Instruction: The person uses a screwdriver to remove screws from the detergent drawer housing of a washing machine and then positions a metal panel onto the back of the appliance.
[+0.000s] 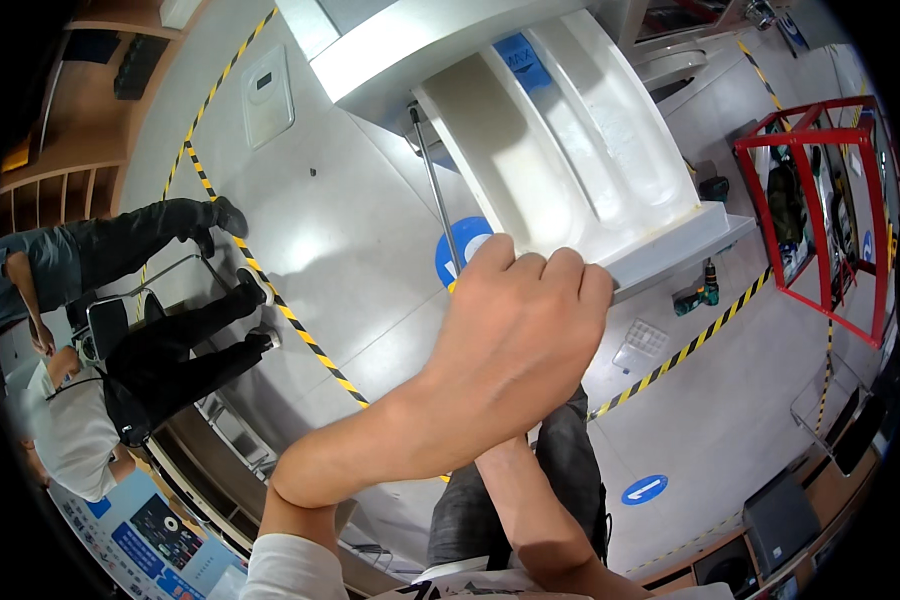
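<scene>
My left hand (523, 335) is in the middle of the head view, back upward, with its fingers curled down. What those fingers hold, if anything, is hidden. My right wrist (508, 462) passes beneath it, and my right hand is covered by the left. A long thin metal rod (433, 180), yellow at its near end, runs from beside the left hand to the near left corner of a white machine housing (400, 60). Pulled out of that housing is a white detergent drawer (610, 130) with a blue insert (521, 62). My left knuckles overlap the drawer's front edge.
A green-black cordless drill (705, 292) and a clear compartment box (641, 346) lie on the floor to the right. Farther right stands a red metal frame (800, 200). Yellow-black tape (300, 335) crosses the floor. Two people (80, 400) are at the left, near shelves.
</scene>
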